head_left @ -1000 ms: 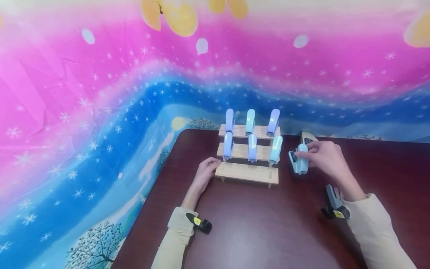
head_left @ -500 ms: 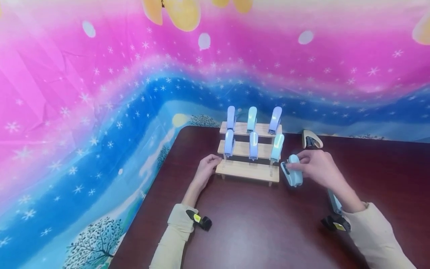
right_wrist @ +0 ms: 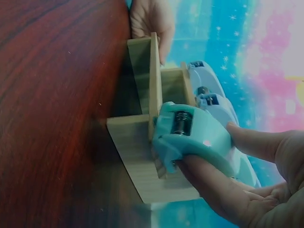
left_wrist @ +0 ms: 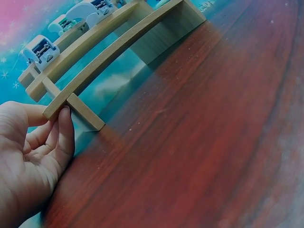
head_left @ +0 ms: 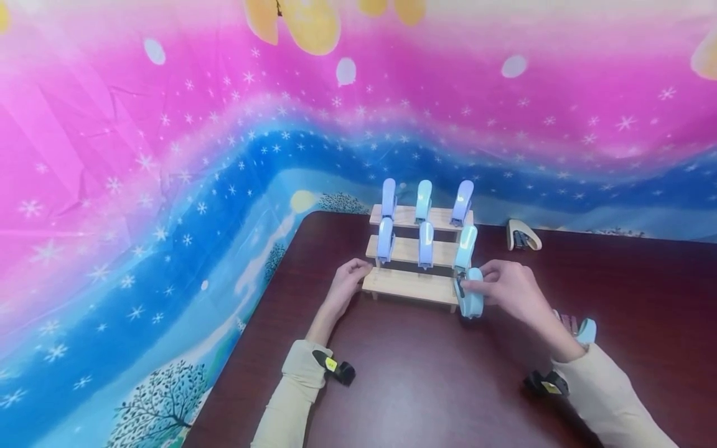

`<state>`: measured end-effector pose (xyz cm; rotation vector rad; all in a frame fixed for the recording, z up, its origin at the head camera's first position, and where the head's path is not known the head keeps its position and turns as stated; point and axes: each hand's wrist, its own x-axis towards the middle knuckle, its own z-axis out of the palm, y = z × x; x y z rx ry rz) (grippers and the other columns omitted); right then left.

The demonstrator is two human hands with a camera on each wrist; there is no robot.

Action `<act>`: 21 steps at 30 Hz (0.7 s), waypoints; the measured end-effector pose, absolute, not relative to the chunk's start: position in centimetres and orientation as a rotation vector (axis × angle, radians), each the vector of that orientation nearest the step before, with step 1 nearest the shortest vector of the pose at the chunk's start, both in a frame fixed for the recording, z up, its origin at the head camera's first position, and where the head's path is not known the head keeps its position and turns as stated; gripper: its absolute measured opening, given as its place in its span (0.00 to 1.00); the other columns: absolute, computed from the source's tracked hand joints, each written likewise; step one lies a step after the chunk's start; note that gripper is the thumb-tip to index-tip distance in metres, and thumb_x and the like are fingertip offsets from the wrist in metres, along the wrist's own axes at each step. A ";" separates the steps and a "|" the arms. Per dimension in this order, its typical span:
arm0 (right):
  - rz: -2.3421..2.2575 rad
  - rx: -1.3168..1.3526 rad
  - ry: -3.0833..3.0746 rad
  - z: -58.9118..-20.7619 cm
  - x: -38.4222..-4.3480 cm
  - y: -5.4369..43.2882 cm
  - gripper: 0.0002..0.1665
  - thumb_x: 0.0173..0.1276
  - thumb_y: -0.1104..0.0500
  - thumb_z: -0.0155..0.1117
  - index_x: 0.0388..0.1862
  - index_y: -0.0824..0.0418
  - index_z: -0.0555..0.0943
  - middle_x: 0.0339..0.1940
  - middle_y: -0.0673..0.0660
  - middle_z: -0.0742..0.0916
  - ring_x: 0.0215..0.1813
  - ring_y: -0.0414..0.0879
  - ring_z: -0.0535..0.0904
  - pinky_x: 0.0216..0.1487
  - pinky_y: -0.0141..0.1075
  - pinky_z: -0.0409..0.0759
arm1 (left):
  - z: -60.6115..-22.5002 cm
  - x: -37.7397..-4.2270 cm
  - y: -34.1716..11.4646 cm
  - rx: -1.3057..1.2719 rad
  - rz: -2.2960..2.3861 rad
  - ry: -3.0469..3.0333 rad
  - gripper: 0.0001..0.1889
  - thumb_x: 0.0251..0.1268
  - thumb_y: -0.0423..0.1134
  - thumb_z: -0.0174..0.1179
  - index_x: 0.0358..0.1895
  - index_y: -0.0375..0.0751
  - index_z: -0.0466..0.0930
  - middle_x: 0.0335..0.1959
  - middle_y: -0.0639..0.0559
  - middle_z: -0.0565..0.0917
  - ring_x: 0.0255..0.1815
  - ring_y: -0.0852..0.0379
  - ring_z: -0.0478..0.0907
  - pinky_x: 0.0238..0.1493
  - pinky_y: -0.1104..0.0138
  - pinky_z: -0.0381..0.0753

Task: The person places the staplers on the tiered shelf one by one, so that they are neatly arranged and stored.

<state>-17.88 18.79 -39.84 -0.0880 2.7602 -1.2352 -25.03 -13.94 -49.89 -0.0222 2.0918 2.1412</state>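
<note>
Aqua held stapler (head_left: 475,295), periwinkle and aqua shelved staplers (head_left: 426,242), pale wood-toned rack (head_left: 413,285), dark reddish-brown table (head_left: 414,386), cream sleeves (head_left: 305,367), pink-and-blue backdrop (head_left: 207,68) with white snowflakes (head_left: 285,135), black wrist mounts (head_left: 346,374)

Your right wrist (head_left: 567,344) hides part of the pale-blue stapler (head_left: 587,331) beyond it, and your held mint stapler (head_left: 475,295) covers the right end of the bottom shelf (head_left: 411,285). Wrist-view edges crop your left hand (left_wrist: 33,161) and right hand (right_wrist: 266,197).
</note>
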 end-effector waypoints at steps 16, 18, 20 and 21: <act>-1.413 -0.112 2.646 -40.4 -18.0 18.7 0.24 0.72 0.55 0.72 0.54 0.73 0.79 0.39 0.64 0.90 0.35 0.52 0.90 0.44 0.44 0.88 | -49.7 -24.9 -13.8 -0.013 2.139 2.106 0.11 0.75 0.36 0.58 0.48 0.30 0.81 0.38 0.47 0.86 0.37 0.58 0.82 0.38 0.68 0.84; -1.420 -0.106 2.639 -40.4 -18.0 18.7 0.24 0.72 0.54 0.71 0.54 0.73 0.79 0.39 0.64 0.90 0.35 0.52 0.90 0.44 0.44 0.88 | -49.7 -24.8 -13.8 -0.018 2.139 2.105 0.10 0.75 0.36 0.58 0.47 0.30 0.81 0.38 0.47 0.86 0.37 0.57 0.82 0.38 0.68 0.84; -1.434 -0.097 2.623 -40.5 -17.9 18.6 0.24 0.72 0.54 0.71 0.54 0.73 0.79 0.40 0.64 0.90 0.35 0.52 0.90 0.44 0.44 0.88 | -49.7 -24.8 -13.8 -0.015 2.138 2.105 0.10 0.75 0.36 0.58 0.47 0.30 0.81 0.38 0.47 0.86 0.37 0.57 0.82 0.38 0.68 0.84; -1.443 -0.092 2.615 -40.5 -17.9 18.5 0.24 0.73 0.53 0.71 0.54 0.73 0.80 0.40 0.64 0.90 0.35 0.52 0.90 0.44 0.43 0.88 | -49.7 -24.8 -13.8 -0.015 2.136 2.104 0.10 0.75 0.36 0.59 0.47 0.31 0.81 0.38 0.47 0.86 0.37 0.57 0.82 0.38 0.68 0.84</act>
